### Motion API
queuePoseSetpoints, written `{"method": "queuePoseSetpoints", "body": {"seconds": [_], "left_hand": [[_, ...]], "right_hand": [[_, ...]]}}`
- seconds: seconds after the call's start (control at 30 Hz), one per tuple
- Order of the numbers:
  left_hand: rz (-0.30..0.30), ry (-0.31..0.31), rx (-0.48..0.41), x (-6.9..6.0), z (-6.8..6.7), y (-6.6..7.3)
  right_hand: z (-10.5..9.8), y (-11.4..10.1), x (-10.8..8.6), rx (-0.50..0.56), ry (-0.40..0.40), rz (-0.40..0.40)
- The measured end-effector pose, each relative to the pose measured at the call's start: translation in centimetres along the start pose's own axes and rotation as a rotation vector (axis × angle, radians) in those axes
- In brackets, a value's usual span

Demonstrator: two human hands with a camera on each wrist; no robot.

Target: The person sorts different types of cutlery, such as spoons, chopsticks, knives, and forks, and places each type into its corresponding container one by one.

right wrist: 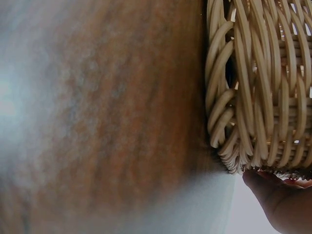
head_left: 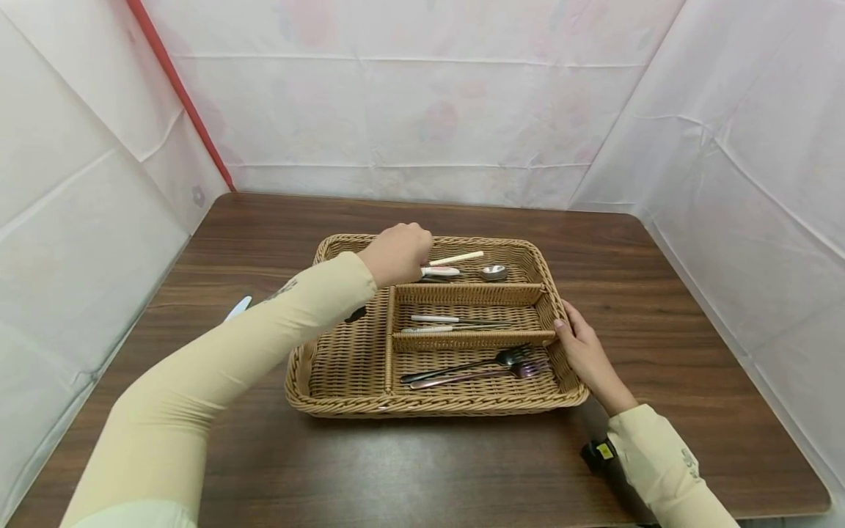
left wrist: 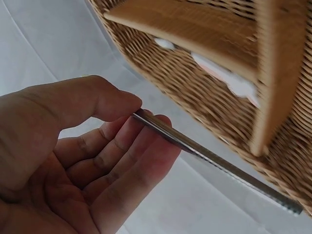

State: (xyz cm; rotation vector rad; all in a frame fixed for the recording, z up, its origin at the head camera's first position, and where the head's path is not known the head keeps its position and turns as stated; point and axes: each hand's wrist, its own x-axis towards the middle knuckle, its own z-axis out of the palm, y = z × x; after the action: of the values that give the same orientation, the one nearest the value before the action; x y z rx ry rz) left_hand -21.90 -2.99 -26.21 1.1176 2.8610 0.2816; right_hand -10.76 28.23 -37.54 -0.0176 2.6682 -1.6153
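My left hand is over the back compartment of the wicker basket. In the left wrist view its thumb and fingertips pinch a slim metal knife, whose far end shows fine teeth. Nearby in that compartment are a utensil with a white-and-pink handle, a cream handle and a shiny spoon bowl. At the basket's right side, my right hand holds the rim, its thumb on the top edge. The right wrist view shows the thumb against the woven edge.
Two slim pale-handled utensils lie in the middle compartment. A dark fork and a purplish fork are in the front one. On the brown table, a pale blue object is partly hidden behind the left sleeve.
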Motion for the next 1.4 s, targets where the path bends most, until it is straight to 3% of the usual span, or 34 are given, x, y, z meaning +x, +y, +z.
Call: {"method": "queuePoseSetpoints", "body": {"seconds": [0.27,0.47,1.03,1.4], "left_hand": [[0.074,-0.056,0.007,1.7,1.0,2.6],[0.105,-0.124,0.047,2.5,2.0,3.5],[0.106,-0.241,0.023,4.0,4.8,3.7],[0.165,-0.245,0.072,4.3,6.1,3.8]], "right_hand": [[0.2,0.0,-0.1,0.001,-0.001,-0.001],[0.4,-0.2,-0.1,0.019,-0.003,0.004],[0.7,-0.2,-0.2,0.006,0.007,0.003],[0.6,-0.3,-0.2,-0.010,-0.008,0.017]]}}
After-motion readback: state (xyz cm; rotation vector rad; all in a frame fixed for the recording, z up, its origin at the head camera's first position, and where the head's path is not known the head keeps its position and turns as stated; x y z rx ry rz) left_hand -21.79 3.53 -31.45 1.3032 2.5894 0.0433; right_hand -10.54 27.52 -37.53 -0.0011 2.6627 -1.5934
